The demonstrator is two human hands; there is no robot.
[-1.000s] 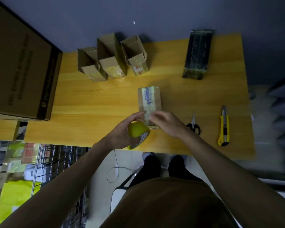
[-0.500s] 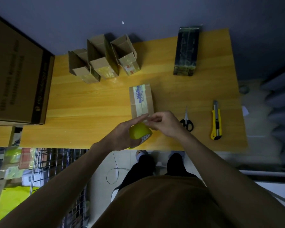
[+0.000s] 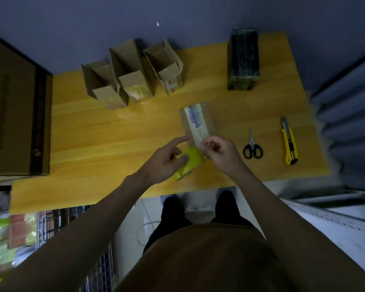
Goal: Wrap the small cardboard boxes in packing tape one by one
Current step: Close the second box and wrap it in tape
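A small closed cardboard box (image 3: 197, 121) with a pale label strip lies flat in the middle of the wooden table (image 3: 93, 144). Just in front of it my left hand (image 3: 164, 161) grips a yellow roll of packing tape (image 3: 190, 163), index finger stretched toward the box's near edge. My right hand (image 3: 219, 154) pinches the loose end of the tape at the roll, right by the box's near end. Three open small cardboard boxes (image 3: 133, 74) stand in a row at the back left.
Black-handled scissors (image 3: 252, 147) and a yellow utility knife (image 3: 289, 142) lie to the right of my hands. A dark wrapped box (image 3: 242, 62) stands at the back right. A large carton (image 3: 15, 110) fills the left edge. A wire rack (image 3: 76, 224) stands below the table's left.
My right hand's pinch on the tape end has lifted slightly from the roll. My left index finger has straightened out toward the box. The box has not moved.
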